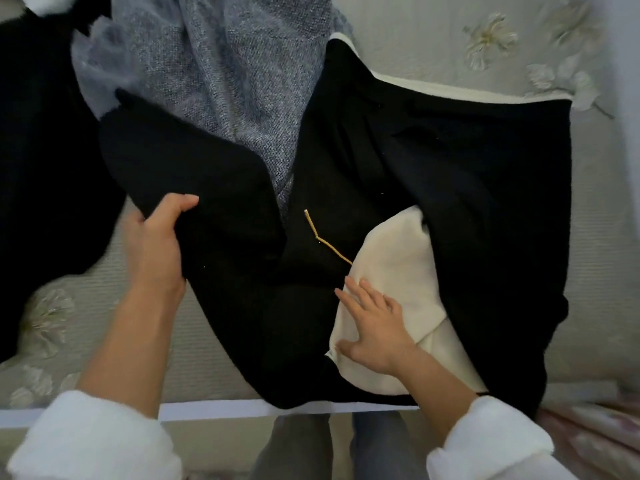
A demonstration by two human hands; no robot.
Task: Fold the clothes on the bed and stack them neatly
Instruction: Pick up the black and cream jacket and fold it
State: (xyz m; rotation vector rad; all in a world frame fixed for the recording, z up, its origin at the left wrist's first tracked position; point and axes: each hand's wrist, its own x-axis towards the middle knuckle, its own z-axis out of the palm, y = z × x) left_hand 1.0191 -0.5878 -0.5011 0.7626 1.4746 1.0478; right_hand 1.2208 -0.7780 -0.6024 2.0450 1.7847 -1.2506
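Black knitted garment with cream lining [433,168] lies spread on the pale floral bed [588,237]. Left hand [156,244] grips a black flap, fingers clamped, apparently to fold it inward. Right hand [374,327], fingers apart, presses the lining flat, likely anchoring it.

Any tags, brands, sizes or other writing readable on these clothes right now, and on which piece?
None readable.
The black garment shows only a gold line, not letters.
The cream lining under the right hand, the grey knit and the flowered bedspread carry no writing.
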